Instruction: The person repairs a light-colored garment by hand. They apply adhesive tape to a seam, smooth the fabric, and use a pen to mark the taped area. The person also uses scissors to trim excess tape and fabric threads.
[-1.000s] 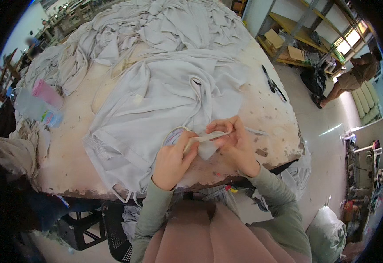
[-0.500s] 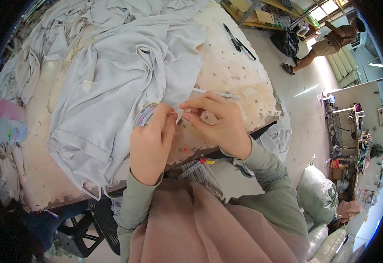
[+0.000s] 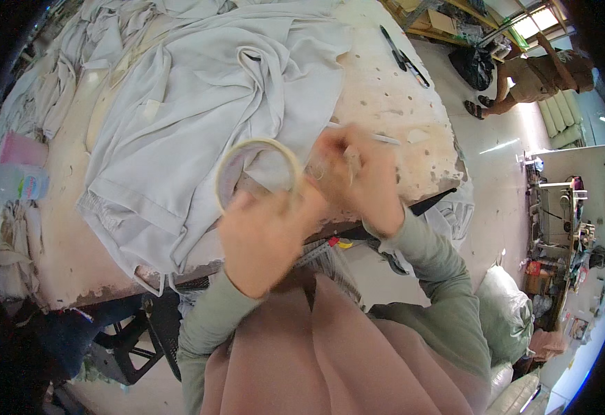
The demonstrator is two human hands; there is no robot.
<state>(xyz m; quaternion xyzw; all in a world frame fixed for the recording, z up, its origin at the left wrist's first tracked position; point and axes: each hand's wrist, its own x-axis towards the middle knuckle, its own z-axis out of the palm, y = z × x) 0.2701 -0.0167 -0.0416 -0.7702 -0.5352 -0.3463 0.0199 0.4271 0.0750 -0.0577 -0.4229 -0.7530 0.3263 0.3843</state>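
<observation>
My left hand [image 3: 264, 238] grips a roll of pale masking tape [image 3: 222, 178], tilted up so its round opening faces me. Close beside it, my right hand [image 3: 372, 173] is smeared by motion, its fingers bent. A small pale piece of tape [image 3: 351, 160] shows at those fingers. Both hands are above the near edge of the worktable [image 3: 399, 159]. Beyond and to the left of them lies a crumpled light grey garment [image 3: 185, 131], spread over much of the tabletop.
A dark cutter-like tool [image 3: 403, 59] and a white strip [image 3: 384, 138] lie toward the right. At the left stand a pink and clear plastic container [image 3: 15, 176] and more grey cloth [image 3: 12, 256]. A person [image 3: 541, 72] stands far right; a stuffed white sack [image 3: 503, 311] is on the floor.
The tape roll has risen and turned its opening toward me in my left hand. My right hand has moved slightly right, away from the left. The person has shifted a little.
</observation>
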